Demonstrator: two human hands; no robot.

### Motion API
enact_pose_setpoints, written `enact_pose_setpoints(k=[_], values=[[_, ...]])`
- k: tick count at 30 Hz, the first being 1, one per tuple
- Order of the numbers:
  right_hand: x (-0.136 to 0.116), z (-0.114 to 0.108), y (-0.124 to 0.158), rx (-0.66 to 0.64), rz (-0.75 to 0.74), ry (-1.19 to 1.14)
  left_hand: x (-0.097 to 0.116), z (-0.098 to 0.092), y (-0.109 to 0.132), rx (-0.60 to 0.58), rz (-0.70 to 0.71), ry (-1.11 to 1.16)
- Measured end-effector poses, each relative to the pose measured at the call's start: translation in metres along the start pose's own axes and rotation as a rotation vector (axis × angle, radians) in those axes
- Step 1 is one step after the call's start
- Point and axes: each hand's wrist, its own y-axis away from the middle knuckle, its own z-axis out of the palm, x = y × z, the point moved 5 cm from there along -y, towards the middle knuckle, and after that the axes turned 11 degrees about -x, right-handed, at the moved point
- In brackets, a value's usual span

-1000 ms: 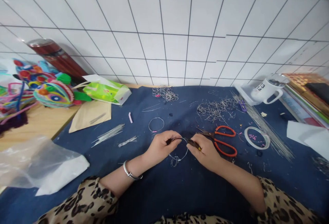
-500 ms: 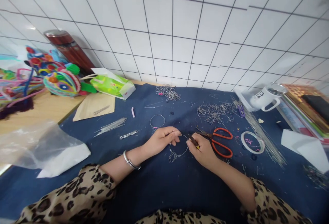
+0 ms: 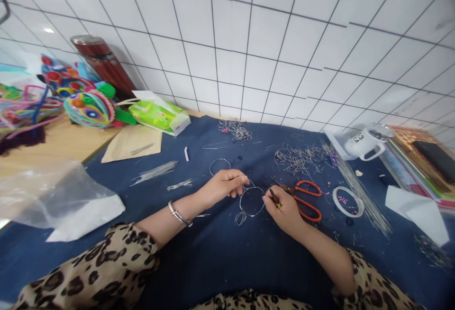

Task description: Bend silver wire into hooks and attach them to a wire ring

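My left hand is closed in a pinch on a thin silver wire, which runs toward a wire ring. A small loose wire coil hangs at the ring's lower left. At the ring's right edge, the thumb and finger of my right hand pinch together. The same hand grips small dark pliers with a yellow part; their jaws are partly hidden. Orange-handled scissors lie just beyond my right hand. Behind my left hand rests another wire ring, partly covered.
Tangled wire and a bundle of straight wires lie to the right, beside a round dish of pink beads. A white mug stands farther back. Cut wires and a plastic bag are on the left.
The view has shifted slightly. The ring now sits farther from my left fingers, with more wire showing between. The pliers have tilted upward in my right hand, away from the ring.
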Motion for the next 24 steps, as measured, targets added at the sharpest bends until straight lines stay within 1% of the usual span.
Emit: enact_pose_setpoints(k=[6, 10, 13, 16, 18, 22, 24], values=[[0.002, 0.000, 0.000, -0.037, 0.021, 0.019, -0.002, -0.002, -0.001, 0.021, 0.015, -0.124], [0.001, 0.002, -0.001, -0.066, 0.020, 0.031, 0.003, -0.003, 0.000, 0.038, 0.068, -0.285], [-0.002, 0.004, 0.000, -0.083, -0.004, 0.060, 0.007, -0.004, 0.001, 0.053, 0.116, -0.423], [-0.006, 0.007, 0.002, -0.098, -0.062, 0.093, 0.006, -0.004, 0.004, 0.074, 0.142, -0.501], [-0.008, 0.010, 0.003, -0.114, -0.108, 0.110, 0.006, -0.005, 0.007, 0.120, 0.176, -0.538], [-0.008, 0.014, 0.005, -0.117, -0.187, 0.130, 0.008, -0.008, 0.017, 0.287, 0.241, -0.583], [-0.010, 0.017, 0.007, -0.133, -0.246, 0.143, 0.008, -0.008, 0.020, 0.345, 0.257, -0.591]])
